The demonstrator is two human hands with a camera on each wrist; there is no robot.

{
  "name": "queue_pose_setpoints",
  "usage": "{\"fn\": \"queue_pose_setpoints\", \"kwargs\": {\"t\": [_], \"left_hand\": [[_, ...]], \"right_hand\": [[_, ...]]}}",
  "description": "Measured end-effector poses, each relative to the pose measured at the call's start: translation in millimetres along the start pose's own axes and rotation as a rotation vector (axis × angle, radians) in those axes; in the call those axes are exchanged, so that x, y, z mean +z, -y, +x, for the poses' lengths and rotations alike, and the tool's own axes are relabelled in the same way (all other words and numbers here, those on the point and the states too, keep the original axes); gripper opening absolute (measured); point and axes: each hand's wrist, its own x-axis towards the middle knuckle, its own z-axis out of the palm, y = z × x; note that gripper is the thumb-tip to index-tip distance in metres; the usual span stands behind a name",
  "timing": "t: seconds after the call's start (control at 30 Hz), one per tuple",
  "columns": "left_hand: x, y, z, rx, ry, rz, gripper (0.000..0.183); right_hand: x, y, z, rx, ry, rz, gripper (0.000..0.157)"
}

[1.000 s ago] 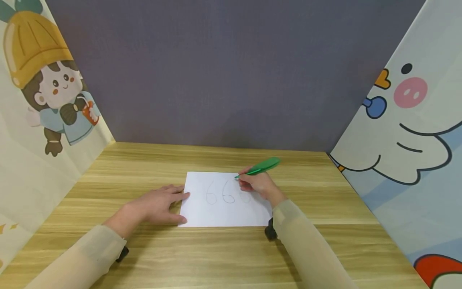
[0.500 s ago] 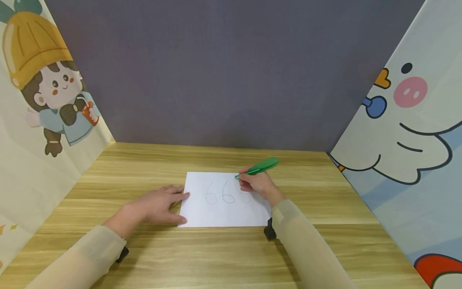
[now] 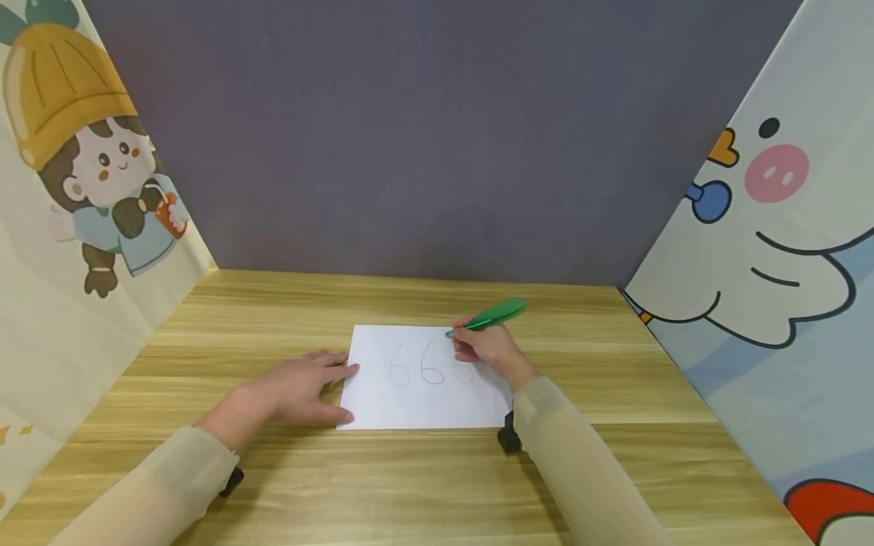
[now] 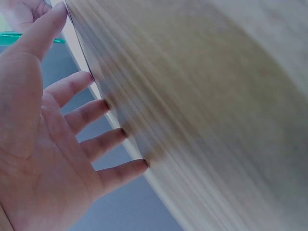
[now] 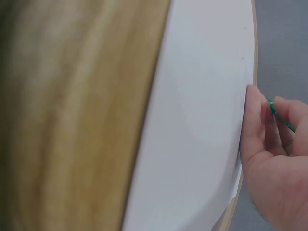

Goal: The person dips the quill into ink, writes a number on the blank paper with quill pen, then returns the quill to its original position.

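Bench (image 3: 355,485): wood-grain surface, smooth, with a low sheen. Sheet (image 3: 423,407): white paper, smooth and matt. Pen (image 3: 504,312): plastic-looking, glossy along the shaft. Back panel (image 3: 437,136) at the bench's far edge: cloth-like covering — matt, finely textured. Left panel (image 3: 48,334) and right panel (image 3: 812,303), along the side edges: smooth printed sheeting. Sleeves (image 3: 594,462): soft cloth — matt.
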Motion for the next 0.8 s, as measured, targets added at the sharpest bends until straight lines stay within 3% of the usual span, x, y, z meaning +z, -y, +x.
{"fn": "queue_pose_setpoints", "kwargs": {"t": [0.8], "left_hand": [[-2.0, -0.9, -2.5, 0.004, -0.004, -0.007, 0.093]], "right_hand": [[3.3, 4.4, -2.0, 0.019, -0.024, -0.002, 0.026]]}}
